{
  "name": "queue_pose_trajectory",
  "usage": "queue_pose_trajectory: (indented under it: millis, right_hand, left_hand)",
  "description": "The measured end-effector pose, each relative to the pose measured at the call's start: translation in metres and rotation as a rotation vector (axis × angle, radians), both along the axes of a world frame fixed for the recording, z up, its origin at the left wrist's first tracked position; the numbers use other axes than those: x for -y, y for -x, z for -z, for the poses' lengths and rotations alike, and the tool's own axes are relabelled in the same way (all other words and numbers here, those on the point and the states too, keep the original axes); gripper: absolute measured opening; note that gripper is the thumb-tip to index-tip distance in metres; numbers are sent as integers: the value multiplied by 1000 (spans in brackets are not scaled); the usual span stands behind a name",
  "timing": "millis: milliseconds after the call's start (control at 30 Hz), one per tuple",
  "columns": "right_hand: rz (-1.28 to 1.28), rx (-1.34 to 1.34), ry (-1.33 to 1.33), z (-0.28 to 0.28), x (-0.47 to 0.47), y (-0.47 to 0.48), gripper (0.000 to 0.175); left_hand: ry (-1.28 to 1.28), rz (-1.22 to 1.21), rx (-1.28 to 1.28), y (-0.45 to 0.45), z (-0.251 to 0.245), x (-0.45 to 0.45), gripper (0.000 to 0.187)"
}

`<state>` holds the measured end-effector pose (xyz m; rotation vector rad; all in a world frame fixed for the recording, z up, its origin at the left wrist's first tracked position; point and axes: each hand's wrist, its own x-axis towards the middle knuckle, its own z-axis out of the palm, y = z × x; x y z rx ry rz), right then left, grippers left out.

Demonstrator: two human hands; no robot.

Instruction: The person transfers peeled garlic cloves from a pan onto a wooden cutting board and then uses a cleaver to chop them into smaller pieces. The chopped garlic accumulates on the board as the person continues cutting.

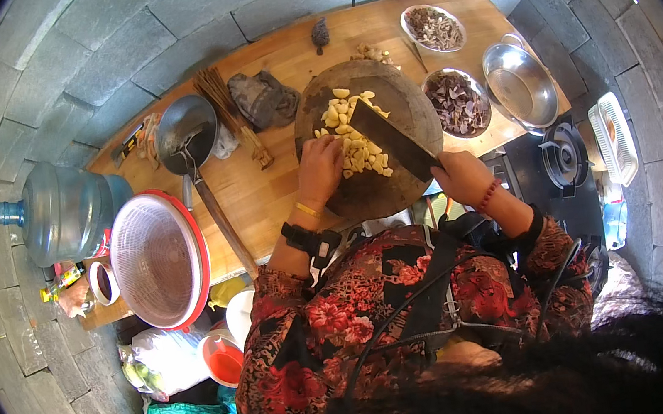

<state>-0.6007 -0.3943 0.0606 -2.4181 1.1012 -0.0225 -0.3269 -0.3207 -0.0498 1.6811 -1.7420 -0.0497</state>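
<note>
My right hand (464, 178) is closed round the handle of a cleaver (393, 141), whose dark blade lies slantwise over a round wooden chopping block (411, 96). Pale yellow garlic cloves (356, 156), peeled and some seemingly cut, are heaped to the left of the blade. At the heap's left edge my left hand (322, 167) rests with its fingers bent over the cloves; whether it pinches one is hidden.
Behind the block lie a grey cloth (264, 97) and ginger-like pieces (373, 54). Bowls of shredded food (433, 28) and dark purplish pieces (457, 103) stand right, beside a steel basin (519, 85). Leftward are a wok (186, 132), a colander (156, 261) and a water jug (71, 210).
</note>
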Motion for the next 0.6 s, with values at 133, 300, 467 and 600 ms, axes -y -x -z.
queue_pose_trajectory:
  millis: [133, 300, 467, 600]
  right_hand:
    - [10, 15, -19, -5, -1, -10, 26]
    - [-10, -51, -6, -9, -5, -26, 26]
    - [-58, -70, 7, -11, -3, -38, 25]
    - [-90, -65, -2, -11, -3, -46, 25]
  left_hand:
    - [81, -38, -73, 11, 1, -15, 28]
    - [131, -140, -132, 21, 4, -22, 27]
    - [161, -263, -290, 22, 15, -24, 25]
    - [150, -251, -252, 19, 23, -24, 21]
